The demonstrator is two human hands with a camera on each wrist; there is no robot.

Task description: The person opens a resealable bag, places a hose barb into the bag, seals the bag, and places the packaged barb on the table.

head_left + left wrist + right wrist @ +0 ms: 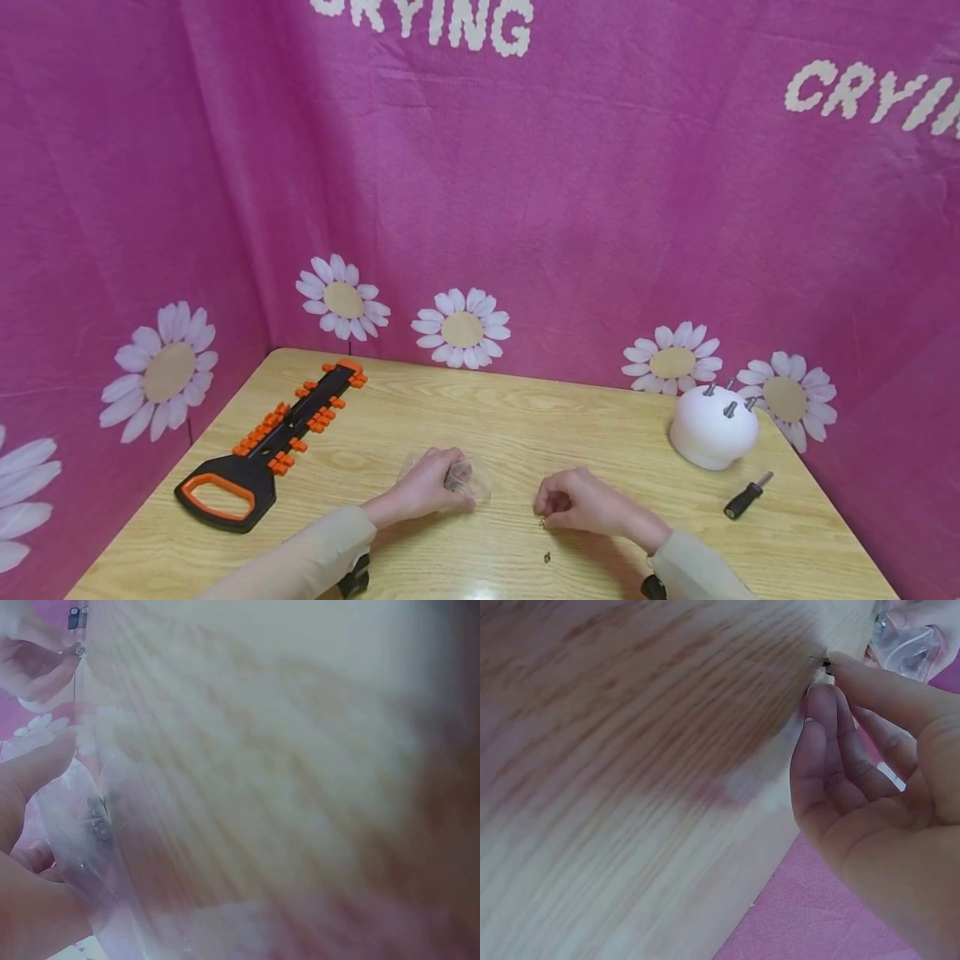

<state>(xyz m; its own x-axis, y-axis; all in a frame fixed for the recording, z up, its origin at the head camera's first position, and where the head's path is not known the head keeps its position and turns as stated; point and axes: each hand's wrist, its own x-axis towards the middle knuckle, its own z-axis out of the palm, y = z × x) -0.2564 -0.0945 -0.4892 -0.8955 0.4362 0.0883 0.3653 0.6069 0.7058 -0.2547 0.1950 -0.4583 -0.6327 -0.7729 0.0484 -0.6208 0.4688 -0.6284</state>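
My left hand grips a clear plastic bag low over the wooden table. Several small grey metal pieces show through its film in the left wrist view. To the right, my right hand has its thumb and index finger at a small metal piece, pinched at the tips, close over the tabletop. The other fingers of that hand curl inward. A second small metal piece lies on the wood just in front of it, nearer the table's front.
At the left lies a long black rack with orange clips and a looped handle. A white rounded lamp-like base with several metal prongs stands at the right, a black-handled screwdriver near it. Pink daisy-print cloth hangs around the table.
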